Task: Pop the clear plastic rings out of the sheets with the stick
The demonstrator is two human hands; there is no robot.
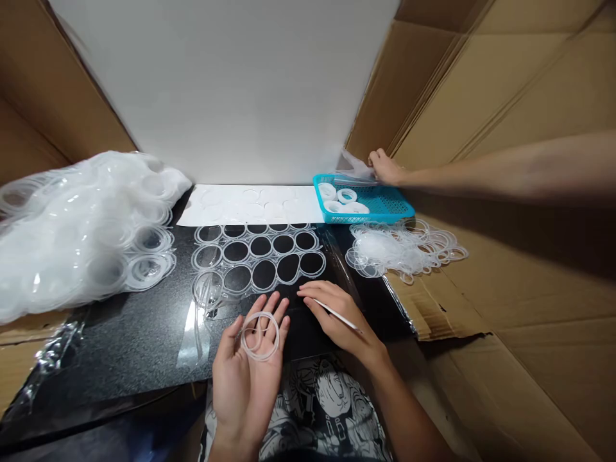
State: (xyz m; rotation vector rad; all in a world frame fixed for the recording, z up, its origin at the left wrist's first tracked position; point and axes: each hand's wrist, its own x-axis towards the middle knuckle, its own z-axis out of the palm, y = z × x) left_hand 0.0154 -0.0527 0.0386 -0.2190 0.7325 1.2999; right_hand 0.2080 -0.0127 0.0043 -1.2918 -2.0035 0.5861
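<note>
Palm up, my left hand supports a few thin translucent rings lying across its palm and spread fingers. My right hand is closed round a slim white stick, whose pointed end is toward my wrist. Just beyond both hands lies a clear plastic sheet of joined rings, with the dark table showing through its round openings. At its near left corner the plastic looks loose and crumpled. My right fingertips are close to the sheet's near edge; whether they touch it I cannot tell.
A big heap of ring sheets fills the left side. White paper lies behind the sheet. Loose rings pile up at right, below a blue basket of rings. Another person's hand holds a plastic bag. Cardboard walls the right.
</note>
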